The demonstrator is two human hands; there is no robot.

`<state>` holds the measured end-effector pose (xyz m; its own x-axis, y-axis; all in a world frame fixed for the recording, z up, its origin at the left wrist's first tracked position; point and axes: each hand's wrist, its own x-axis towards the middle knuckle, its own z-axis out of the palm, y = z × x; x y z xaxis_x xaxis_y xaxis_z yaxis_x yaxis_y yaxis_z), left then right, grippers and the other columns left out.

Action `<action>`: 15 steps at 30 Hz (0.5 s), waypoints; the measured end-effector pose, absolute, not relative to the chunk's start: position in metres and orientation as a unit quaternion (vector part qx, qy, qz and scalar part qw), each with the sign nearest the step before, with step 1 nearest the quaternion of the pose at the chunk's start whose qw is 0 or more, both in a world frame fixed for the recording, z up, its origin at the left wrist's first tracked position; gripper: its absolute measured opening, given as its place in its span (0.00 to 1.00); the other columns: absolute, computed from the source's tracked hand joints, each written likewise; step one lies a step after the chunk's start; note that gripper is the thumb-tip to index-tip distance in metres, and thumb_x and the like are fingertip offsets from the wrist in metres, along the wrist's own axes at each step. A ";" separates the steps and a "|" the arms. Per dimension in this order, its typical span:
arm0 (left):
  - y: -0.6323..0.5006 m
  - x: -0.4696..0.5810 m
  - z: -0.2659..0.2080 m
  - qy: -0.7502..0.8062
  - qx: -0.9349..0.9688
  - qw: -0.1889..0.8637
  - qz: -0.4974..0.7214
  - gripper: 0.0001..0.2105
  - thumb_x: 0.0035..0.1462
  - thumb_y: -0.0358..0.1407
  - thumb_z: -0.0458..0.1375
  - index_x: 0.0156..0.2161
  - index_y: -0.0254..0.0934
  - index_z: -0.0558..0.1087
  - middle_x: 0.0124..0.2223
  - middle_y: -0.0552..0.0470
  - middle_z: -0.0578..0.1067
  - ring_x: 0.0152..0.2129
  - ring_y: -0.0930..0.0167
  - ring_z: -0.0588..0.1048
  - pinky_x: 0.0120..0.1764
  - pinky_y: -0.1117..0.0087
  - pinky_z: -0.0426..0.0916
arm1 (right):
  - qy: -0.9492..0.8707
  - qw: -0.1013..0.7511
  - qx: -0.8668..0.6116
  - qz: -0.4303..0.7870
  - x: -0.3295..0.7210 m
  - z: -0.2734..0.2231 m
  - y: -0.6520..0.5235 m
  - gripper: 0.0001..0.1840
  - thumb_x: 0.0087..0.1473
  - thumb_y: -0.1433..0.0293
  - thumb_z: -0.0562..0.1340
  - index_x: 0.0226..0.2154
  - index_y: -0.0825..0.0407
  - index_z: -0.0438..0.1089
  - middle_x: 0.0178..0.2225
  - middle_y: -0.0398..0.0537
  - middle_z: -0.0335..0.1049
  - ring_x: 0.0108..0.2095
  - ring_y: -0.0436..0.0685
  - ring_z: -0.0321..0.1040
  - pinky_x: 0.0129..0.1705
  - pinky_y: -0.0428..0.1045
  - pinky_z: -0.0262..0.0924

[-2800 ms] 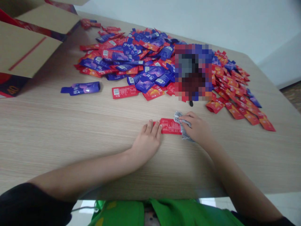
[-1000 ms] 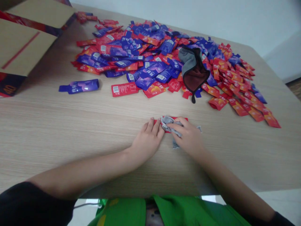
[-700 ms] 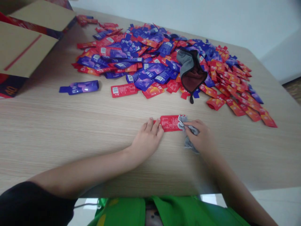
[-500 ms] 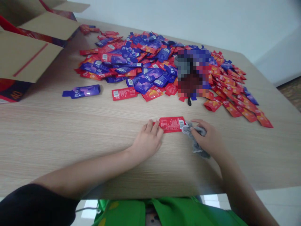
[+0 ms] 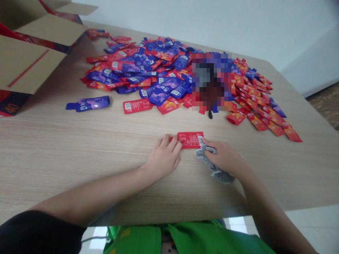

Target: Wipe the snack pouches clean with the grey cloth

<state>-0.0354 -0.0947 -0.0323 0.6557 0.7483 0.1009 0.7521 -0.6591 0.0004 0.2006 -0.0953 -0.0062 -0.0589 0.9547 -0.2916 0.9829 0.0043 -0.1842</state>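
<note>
A red pouch (image 5: 189,140) lies flat on the table with its printed back and barcode facing up. My left hand (image 5: 166,153) holds it down at the left end, the bent fingers covering its narrow spout end. My right hand (image 5: 225,155) is closed on a crumpled grey cloth (image 5: 215,167), part of which hangs below the fingers onto the table. The right fingertips touch the pouch's right end near the barcode. Behind it, a second red pouch (image 5: 137,106) and a purple pouch (image 5: 91,103) lie apart from my hands.
A large heap of red and purple pouches (image 5: 135,67) spreads across the back of the table (image 5: 79,148). A pixelated patch hides part of it. At the far left stands an open cardboard box (image 5: 31,63) with its flaps out. A white wall rises behind.
My right hand has moved left with the grey cloth, from beside the red pouch to its barcode end. The left hand stays on the pouch. The whole view has shifted slightly.
</note>
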 end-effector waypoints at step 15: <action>-0.049 -0.035 -0.034 -0.382 -0.920 0.072 -0.054 0.14 0.65 0.34 0.51 0.52 0.32 0.71 0.43 0.43 0.77 0.41 0.60 0.74 0.41 0.61 0.66 | 0.737 -0.140 0.641 -0.163 0.233 0.002 -0.068 0.18 0.57 0.58 0.57 0.46 0.45 0.76 0.43 0.49 0.78 0.42 0.63 0.75 0.45 0.58 0.67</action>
